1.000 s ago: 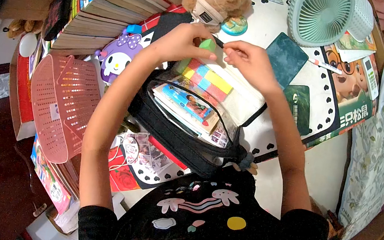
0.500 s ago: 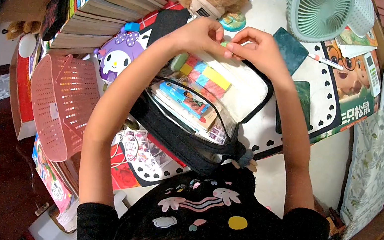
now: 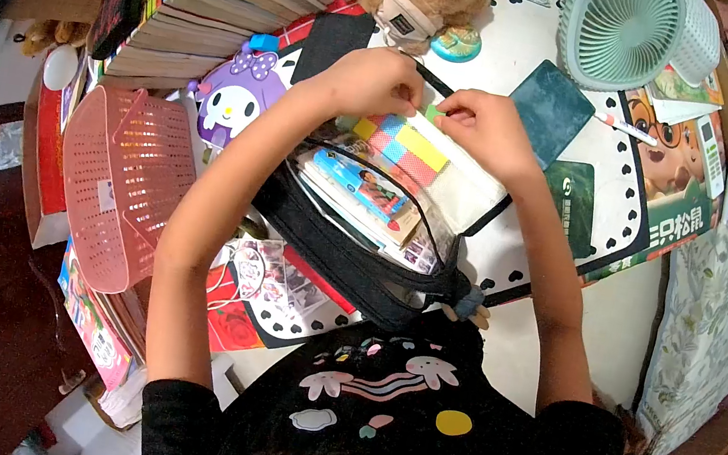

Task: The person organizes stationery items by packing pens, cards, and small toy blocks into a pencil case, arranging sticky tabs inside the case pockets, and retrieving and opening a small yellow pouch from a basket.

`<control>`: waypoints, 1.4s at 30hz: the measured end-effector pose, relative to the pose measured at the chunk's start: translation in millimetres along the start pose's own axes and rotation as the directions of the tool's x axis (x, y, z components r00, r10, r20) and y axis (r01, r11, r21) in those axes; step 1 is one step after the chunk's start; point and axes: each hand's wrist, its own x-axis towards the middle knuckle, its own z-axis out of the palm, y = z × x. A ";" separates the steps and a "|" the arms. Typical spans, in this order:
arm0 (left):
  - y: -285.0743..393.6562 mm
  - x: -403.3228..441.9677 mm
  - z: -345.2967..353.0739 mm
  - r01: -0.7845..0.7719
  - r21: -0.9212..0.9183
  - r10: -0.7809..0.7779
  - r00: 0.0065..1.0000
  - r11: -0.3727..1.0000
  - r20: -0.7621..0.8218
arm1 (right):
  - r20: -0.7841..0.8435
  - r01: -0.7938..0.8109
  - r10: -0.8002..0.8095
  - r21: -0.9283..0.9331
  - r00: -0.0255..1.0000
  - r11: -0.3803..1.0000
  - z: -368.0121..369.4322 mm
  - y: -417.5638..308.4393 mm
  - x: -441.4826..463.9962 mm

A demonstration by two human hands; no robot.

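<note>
A black pencil case (image 3: 334,266) lies open in front of me, its white-lined flap (image 3: 473,188) partly raised. My left hand (image 3: 370,81) is closed, thumb and fingers pinched at the flap's upper left end. With bent fingers, my right hand (image 3: 483,134) pinches the flap's edge. A small green piece (image 3: 433,113) shows between the two hands; its kind is unclear. Inside the case are a red, blue and yellow checkered item (image 3: 405,150), a blue packet with pictures (image 3: 357,181) and stacked papers. A small plush charm (image 3: 469,303) hangs at the case's right end.
A pink basket (image 3: 128,181) and a purple character figure (image 3: 236,102) stand left, below a row of books (image 3: 195,34). Behind are a plush toy (image 3: 428,4) and a green fan (image 3: 623,35). To the right lie dark green notebooks (image 3: 549,109) and a marker (image 3: 625,128).
Both hands have come slightly lower and a little apart, the right more so. The white-lined flap, flatter before, is now tilted up toward me. The view has shifted slightly.
</note>
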 end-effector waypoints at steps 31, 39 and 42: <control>-6.1 -4.3 -3.5 -0.099 -0.062 0.090 0.988 0.993 -0.127 | 0.083 0.135 -0.130 -0.049 0.988 0.990 4.4 -4.9 -0.2; -38.9 -103.2 -37.4 0.404 -0.111 -0.319 0.496 0.908 -0.807 | -0.006 0.068 -0.070 -0.120 0.998 0.990 0.4 -24.8 -6.4; -67.6 -158.5 -19.7 0.740 -0.189 -0.500 0.222 0.645 -0.837 | -0.064 0.047 -0.046 0.027 0.997 0.999 -1.4 -19.2 -3.8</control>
